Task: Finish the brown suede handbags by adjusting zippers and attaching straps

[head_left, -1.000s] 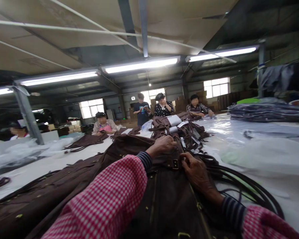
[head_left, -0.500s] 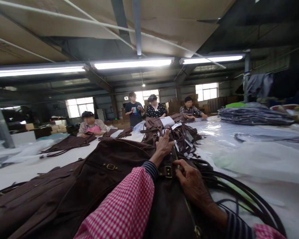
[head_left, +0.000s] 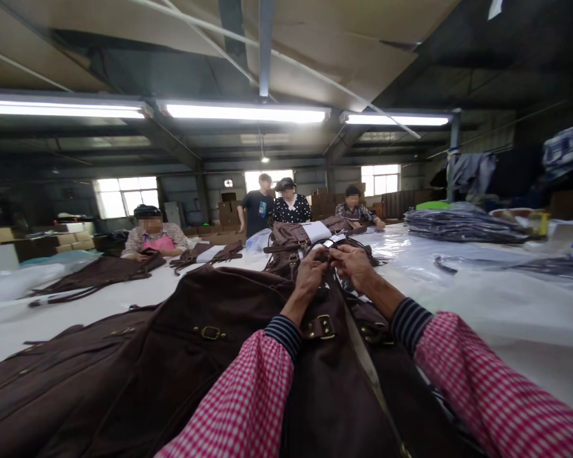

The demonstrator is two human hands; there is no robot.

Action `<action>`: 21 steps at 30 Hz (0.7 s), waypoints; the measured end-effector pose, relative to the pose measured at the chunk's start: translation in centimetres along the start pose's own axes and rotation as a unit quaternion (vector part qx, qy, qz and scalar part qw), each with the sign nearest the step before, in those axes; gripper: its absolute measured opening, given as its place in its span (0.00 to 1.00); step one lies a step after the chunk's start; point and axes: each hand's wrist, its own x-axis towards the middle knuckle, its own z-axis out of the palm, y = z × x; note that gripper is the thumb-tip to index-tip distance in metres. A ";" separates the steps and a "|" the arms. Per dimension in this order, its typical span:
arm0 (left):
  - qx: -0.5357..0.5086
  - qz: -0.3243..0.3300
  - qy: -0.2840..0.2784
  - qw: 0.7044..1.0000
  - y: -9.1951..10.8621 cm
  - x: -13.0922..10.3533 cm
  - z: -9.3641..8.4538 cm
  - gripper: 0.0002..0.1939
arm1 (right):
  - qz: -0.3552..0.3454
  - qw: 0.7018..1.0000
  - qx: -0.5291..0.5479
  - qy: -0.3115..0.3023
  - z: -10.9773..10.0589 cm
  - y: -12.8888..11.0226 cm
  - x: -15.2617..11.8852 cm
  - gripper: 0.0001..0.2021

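Note:
A dark brown bag (head_left: 210, 375) with brass buckles lies in front of me, its long zip (head_left: 367, 362) running from near my hands toward me. At the bag's far end my left hand (head_left: 310, 272) is closed, fingertips pinched together. My right hand (head_left: 356, 266) pinches right beside it, fingers pointing left. The two hands almost touch; what lies between their fingertips is small and mostly hidden. Just below my left wrist sits a strap tab with a brass buckle (head_left: 323, 327). Beyond my hands is a pile of brown bags (head_left: 281, 242) with white paper on it.
Several people are across the table; one person (head_left: 155, 235) sits at the left handling a brown bag (head_left: 100, 273). Clear plastic sheets (head_left: 482, 299) cover the right side of the white table. A stack of dark, plastic-wrapped pieces (head_left: 463, 222) stands at the back right.
My right hand has moved forward from beside the zip to meet my left. My left hand's raised index finger has come down into a pinch. The loops of strap at right are largely out of sight.

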 end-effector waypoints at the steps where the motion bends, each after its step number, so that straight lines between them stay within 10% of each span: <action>1: -0.025 -0.009 0.008 1.000 0.0 0.2 -0.1 0.23 | 0.009 1.000 0.030 -0.002 0.1 0.2 0.0 0.08; 21: -0.037 -0.118 0.221 0.967 -0.6 1.6 -1.0 0.10 | 0.050 0.986 0.142 -0.066 -1.5 0.7 -3.4 0.15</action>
